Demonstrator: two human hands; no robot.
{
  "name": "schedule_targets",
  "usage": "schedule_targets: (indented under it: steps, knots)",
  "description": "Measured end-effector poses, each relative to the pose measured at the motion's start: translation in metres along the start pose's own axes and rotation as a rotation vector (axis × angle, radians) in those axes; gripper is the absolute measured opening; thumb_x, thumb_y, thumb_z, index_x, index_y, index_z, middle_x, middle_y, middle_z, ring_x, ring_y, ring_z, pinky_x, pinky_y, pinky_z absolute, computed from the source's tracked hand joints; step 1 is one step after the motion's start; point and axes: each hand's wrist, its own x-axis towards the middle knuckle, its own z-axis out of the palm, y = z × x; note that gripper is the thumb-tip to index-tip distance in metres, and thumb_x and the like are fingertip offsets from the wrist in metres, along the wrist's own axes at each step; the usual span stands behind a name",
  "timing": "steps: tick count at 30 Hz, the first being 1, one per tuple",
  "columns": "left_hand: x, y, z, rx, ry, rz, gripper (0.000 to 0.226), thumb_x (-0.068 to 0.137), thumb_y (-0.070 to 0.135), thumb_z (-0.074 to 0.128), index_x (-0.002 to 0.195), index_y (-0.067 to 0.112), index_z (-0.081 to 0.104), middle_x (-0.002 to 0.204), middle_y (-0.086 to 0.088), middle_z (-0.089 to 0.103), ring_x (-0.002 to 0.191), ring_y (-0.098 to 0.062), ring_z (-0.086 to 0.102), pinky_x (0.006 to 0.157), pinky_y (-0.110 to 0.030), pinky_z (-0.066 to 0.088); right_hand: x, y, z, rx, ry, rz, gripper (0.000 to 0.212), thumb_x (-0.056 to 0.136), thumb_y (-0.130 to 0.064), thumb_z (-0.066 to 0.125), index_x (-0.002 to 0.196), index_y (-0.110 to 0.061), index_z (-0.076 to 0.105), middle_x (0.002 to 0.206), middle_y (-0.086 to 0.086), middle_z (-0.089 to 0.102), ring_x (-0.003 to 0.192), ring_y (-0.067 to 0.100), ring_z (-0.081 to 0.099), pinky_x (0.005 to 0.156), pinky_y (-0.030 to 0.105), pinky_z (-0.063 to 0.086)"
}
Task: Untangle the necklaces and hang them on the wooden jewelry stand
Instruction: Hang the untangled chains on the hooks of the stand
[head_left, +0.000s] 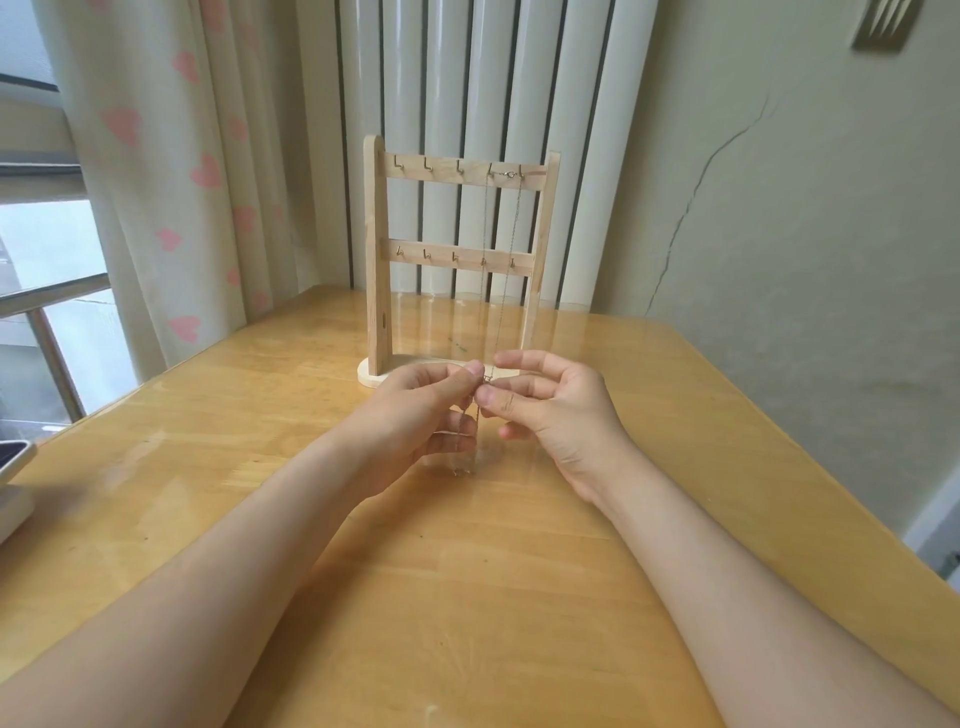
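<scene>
Head view: both forearms reach across the glossy wooden table (467, 597). The left grip (415, 415) and right grip (550, 415) each pinch a thin chain (464, 447) at one small knot between thumb and forefinger, probably to tease the strands apart. A loose loop dangles below the left fingers. Just behind, the wooden jewelry stand (376, 260) carries a necklace (511, 234) strung over its two top-right hooks, with strands running down towards the pinch. Beyond are a white radiator (467, 78), a heart-print curtain (156, 156) and a cracked wall (753, 234).
</scene>
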Motion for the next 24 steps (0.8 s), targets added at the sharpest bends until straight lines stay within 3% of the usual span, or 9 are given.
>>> schedule_targets:
  steps: [3, 6, 10, 15, 19, 21, 24]
  knots:
    - [-0.002, 0.002, 0.004, 0.0, -0.013, -0.038, 0.037, 0.112, 0.038, 0.054, 0.105, 0.004, 0.066, 0.085, 0.0, 0.059, 0.066, -0.017, 0.057, 0.074, -0.039, 0.054, 0.002, 0.002, 0.001, -0.045, 0.0, 0.0, 0.037, 0.086, -0.006, 0.087, 0.118, -0.011, 0.069, 0.097, 0.013, 0.081, 0.081, 0.015, 0.076, 0.06, 0.028, 0.058]
    - [-0.005, 0.007, 0.01, -0.017, -0.044, -0.09, 0.021, 0.109, 0.023, 0.05, 0.098, 0.007, 0.058, 0.078, -0.001, 0.056, 0.059, -0.019, 0.05, 0.066, -0.039, 0.047, 0.003, 0.004, 0.006, -0.083, -0.026, 0.016, 0.031, 0.092, -0.003, 0.078, 0.119, -0.01, 0.063, 0.1, 0.018, 0.078, 0.079, 0.015, 0.075, 0.058, 0.031, 0.058]
    - [-0.007, 0.01, 0.012, 0.031, 0.064, -0.078, 0.025, 0.1, 0.013, 0.052, 0.079, 0.01, 0.065, 0.074, -0.002, 0.054, 0.056, -0.021, 0.052, 0.063, -0.04, 0.059, 0.005, 0.009, 0.011, -0.12, -0.034, -0.005, 0.022, 0.096, -0.004, 0.07, 0.114, -0.012, 0.061, 0.109, 0.026, 0.074, 0.082, 0.017, 0.072, 0.062, 0.033, 0.059]
    - [-0.006, 0.003, 0.011, 0.178, 0.157, 0.005, 0.015, 0.103, 0.014, 0.058, 0.092, 0.003, 0.06, 0.064, 0.003, 0.066, 0.057, -0.023, 0.064, 0.063, -0.044, 0.064, 0.008, 0.016, 0.007, -0.266, -0.037, -0.049, 0.016, 0.098, -0.009, 0.074, 0.109, -0.015, 0.064, 0.1, 0.016, 0.073, 0.082, 0.016, 0.069, 0.064, 0.029, 0.059]
    - [-0.006, -0.001, 0.009, 0.33, 0.222, 0.152, 0.019, 0.106, 0.02, 0.064, 0.102, 0.002, 0.061, 0.085, -0.01, 0.073, 0.059, -0.03, 0.073, 0.061, -0.055, 0.065, 0.009, 0.015, 0.004, -0.277, -0.008, -0.07, 0.017, 0.096, -0.004, 0.076, 0.109, -0.013, 0.07, 0.094, 0.011, 0.073, 0.079, 0.014, 0.073, 0.064, 0.03, 0.061]
    - [-0.005, -0.003, 0.009, 0.399, 0.242, 0.223, 0.017, 0.106, 0.02, 0.065, 0.103, 0.004, 0.062, 0.091, -0.01, 0.074, 0.061, -0.031, 0.075, 0.06, -0.059, 0.064, 0.009, 0.015, 0.003, -0.294, 0.013, -0.082, 0.016, 0.095, -0.005, 0.077, 0.108, -0.014, 0.074, 0.094, 0.011, 0.075, 0.078, 0.015, 0.075, 0.067, 0.034, 0.064]
    - [-0.003, -0.006, 0.01, 0.54, 0.286, 0.346, 0.006, 0.104, 0.015, 0.066, 0.099, 0.012, 0.063, 0.087, 0.001, 0.074, 0.061, -0.021, 0.075, 0.059, -0.051, 0.064, 0.009, 0.017, 0.003, -0.328, 0.039, -0.082, 0.012, 0.095, -0.012, 0.079, 0.105, -0.017, 0.078, 0.093, 0.008, 0.077, 0.071, 0.02, 0.076, 0.075, 0.047, 0.067]
